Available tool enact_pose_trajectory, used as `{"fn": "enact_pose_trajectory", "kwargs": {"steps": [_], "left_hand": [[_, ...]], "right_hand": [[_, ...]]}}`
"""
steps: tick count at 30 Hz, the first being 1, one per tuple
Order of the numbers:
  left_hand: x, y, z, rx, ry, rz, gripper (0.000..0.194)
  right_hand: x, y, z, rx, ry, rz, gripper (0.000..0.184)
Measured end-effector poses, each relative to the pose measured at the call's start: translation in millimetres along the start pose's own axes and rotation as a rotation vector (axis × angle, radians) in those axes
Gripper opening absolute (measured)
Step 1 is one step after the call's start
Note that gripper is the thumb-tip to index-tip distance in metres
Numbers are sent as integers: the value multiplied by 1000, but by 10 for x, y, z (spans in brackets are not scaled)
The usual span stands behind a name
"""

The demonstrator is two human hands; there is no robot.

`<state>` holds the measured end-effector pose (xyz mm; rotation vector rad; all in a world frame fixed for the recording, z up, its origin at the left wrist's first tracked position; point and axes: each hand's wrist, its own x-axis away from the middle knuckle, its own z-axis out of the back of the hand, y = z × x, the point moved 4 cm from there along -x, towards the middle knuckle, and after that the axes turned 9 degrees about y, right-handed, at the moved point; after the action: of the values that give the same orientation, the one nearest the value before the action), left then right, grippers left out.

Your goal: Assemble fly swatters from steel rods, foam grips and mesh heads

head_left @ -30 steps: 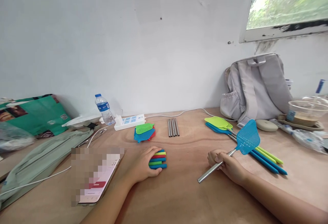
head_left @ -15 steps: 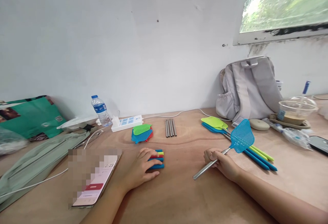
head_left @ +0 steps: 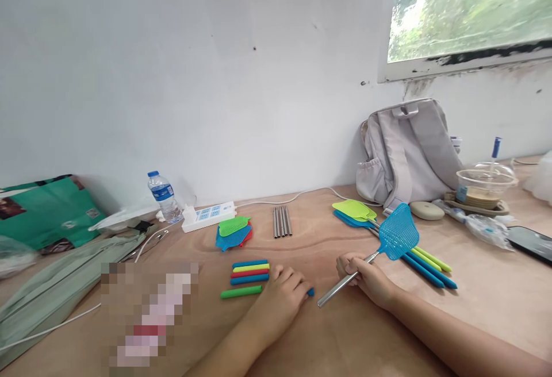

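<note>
In the head view, your brown wooden bench [head_left: 314, 250] has its far edge against a pale wall [head_left: 259, 107], with a window [head_left: 466, 9] high on the right. Your right hand [head_left: 364, 278] grips the metal rod of the blue swatter [head_left: 399, 232], right of the bench's middle. Its long axis slants: mesh head toward the far edge and right, bare rod end nearer you and left. Your left hand [head_left: 282, 296] is closed around a blue handle [head_left: 311, 292], its end showing.
</note>
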<state>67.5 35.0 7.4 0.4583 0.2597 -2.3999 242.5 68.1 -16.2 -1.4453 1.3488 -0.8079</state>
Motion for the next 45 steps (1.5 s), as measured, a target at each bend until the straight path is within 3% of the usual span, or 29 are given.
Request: {"fn": "enact_pose_trajectory", "kwargs": {"steps": [4,7,19,24,28,30,35,39,42,45], "left_hand": [[-300,-146,-190,-131,43,77,19],[-374,-263,-241,-180,55,127,22],[-357,-298,-234,-248,35,200,27],[-293,-333,-166,-220,60,222,29],[-247,-356,-137,-202,93,243,38],[-245,-333,-102,-197,162,226,45],[-270,-111,172,-232,493,71,53],[-252,147,495,-335,675,-36,49],[-231,346,657,-452,584,-190,42],[-193,444,772,-540,432,-243,37]], "right_hand": [[-12,-23,24,-6,12,15,24],[-24,-15,50,-13,22,15,24],[-39,28,60,-42,5,7,25],[-41,18,40,-158,6,-42,6],[-38,-14,44,-159,97,-49,16],[-31,-44,42,-88,155,-57,16],[-8,-217,-6,148,204,-68,30],[88,-511,-174,522,68,-32,26],[232,-746,-398,870,-73,40,20],[353,-910,-617,1121,-105,258,18]]}}
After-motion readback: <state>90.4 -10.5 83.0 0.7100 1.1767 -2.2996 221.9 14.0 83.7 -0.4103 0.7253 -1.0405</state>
